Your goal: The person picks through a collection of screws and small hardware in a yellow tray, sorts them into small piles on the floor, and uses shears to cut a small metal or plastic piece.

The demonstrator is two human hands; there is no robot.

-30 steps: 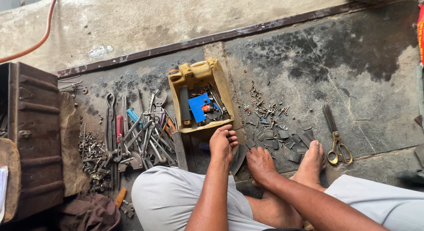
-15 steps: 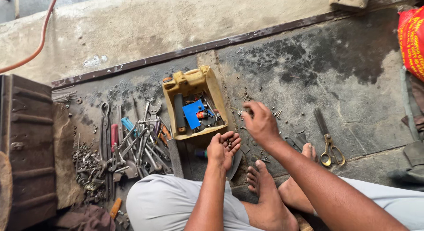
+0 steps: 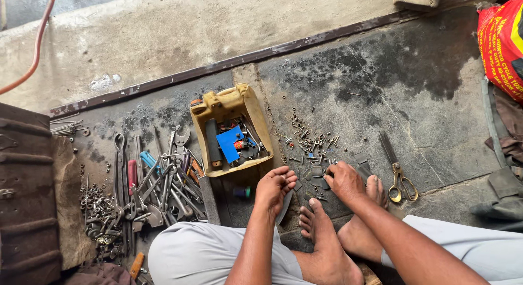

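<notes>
Hands work low over a stained concrete floor (image 3: 425, 72), seen from above with the person's bare feet tucked between them. The left hand (image 3: 275, 188) has its fingers curled narrow around a small dark flat piece (image 3: 284, 204), which hangs down from the palm just beside the left foot. The right hand (image 3: 344, 181) rests with its fingers bent down onto small dark metal pieces (image 3: 318, 173) lying on the floor; whether it grips 1 of them I cannot tell.

Just beyond the right hand, a scatter of screws and bolts (image 3: 310, 141) spreads across the floor. Near the left hand stands a worn yellow plastic box (image 3: 226, 108), open on top, holding a blue part, a black bar and other bits. Left of the box lies a heap of hand tools (image 3: 158, 179), pliers, wrenches and screwdrivers among them, with a pile of nuts and washers (image 3: 95, 200) further left. A pair of yellow-handled scissors (image 3: 397, 173) lies right of the right hand, near the toes. A dark metal case (image 3: 24, 198) sits at the far left edge, and a red printed sack (image 3: 501, 40) at the upper right.
</notes>
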